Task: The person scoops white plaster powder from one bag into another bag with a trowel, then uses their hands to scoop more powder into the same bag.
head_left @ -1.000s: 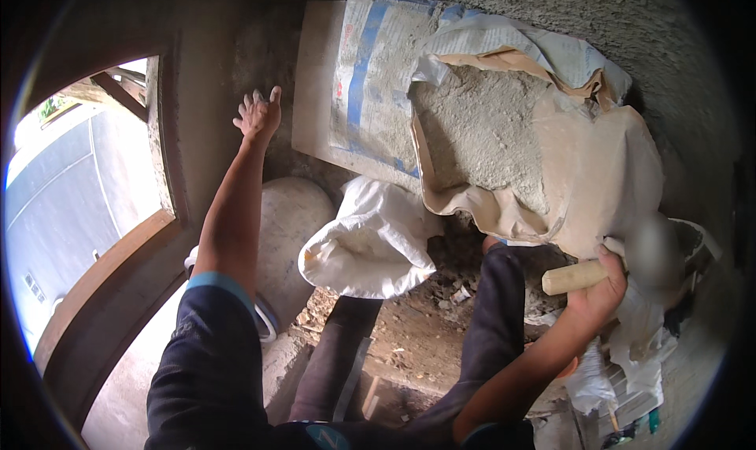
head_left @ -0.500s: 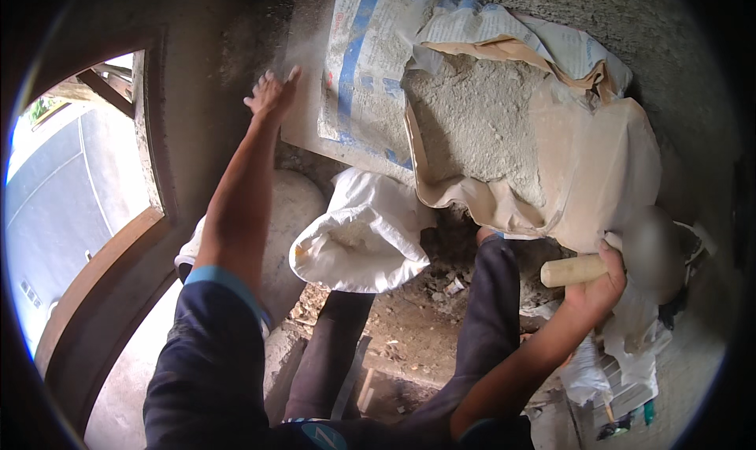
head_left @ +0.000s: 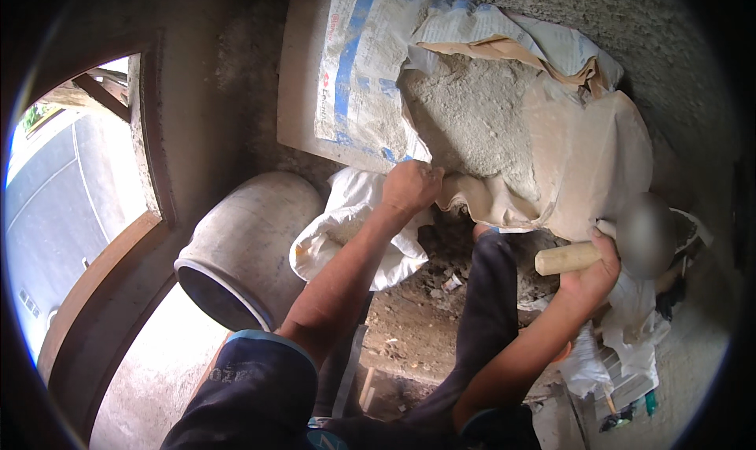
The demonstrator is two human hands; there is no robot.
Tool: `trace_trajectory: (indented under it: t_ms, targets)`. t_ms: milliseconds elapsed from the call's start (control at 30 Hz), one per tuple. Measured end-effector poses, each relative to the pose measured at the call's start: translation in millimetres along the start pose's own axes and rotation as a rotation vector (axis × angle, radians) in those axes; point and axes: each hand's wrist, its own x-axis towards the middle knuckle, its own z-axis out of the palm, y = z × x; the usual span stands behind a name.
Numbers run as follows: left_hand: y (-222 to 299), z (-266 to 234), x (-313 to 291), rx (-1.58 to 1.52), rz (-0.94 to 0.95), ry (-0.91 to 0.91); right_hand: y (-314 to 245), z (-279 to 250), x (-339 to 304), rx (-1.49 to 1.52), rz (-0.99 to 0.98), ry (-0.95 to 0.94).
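A large paper bag [head_left: 583, 159], torn open along its upper side, lies before me with pale grey powder [head_left: 480, 119] inside. My left hand [head_left: 411, 188] is closed on the near left edge of its torn paper. In my right hand [head_left: 592, 273], at the bag's near right corner, is a tool with a thick pale wooden handle [head_left: 567, 259]. A grey blur hides the part beyond that hand, so the tool's kind cannot be made out. Below my left wrist a white sack [head_left: 358, 273] stands with its mouth open, some pale powder inside.
A flat board [head_left: 303, 80] sticks out under the bag's left end. A grey barrel [head_left: 252, 229] lies tilted left of the white sack. Farther left is a window opening with a wooden sill [head_left: 102, 285]. Torn white plastic [head_left: 587, 363] lies at the lower right, near the rough wall.
My left hand has come from beside the board, spread open, down and right to the bag's near edge, and closed on the paper. My right hand has barely moved with its tool.
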Motion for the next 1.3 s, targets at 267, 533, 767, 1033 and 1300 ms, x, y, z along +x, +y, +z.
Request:
trace_trajectory:
  t_ms: [267, 533, 767, 1033, 1300]
  targets:
    - [-41, 0, -23, 0.082, 0.080, -0.016, 3, -10, 3, 0.010, -0.028, 0.013]
    - [-49, 12, -26, 0.130, 0.248, 0.034, -2, -5, 1, -0.010, -0.069, 0.004]
    - [-53, -13, -25, 0.115, 0.467, 0.083, -8, 29, -12, 0.070, -0.026, -0.049]
    - [-98, -71, -17, -0.342, -0.078, -0.171, -11, 126, -58, -0.058, -0.179, -0.196]
    - [11, -45, -43, 0.189, 0.200, 0.375, -21, 58, 7, 0.017, -0.119, 0.010]
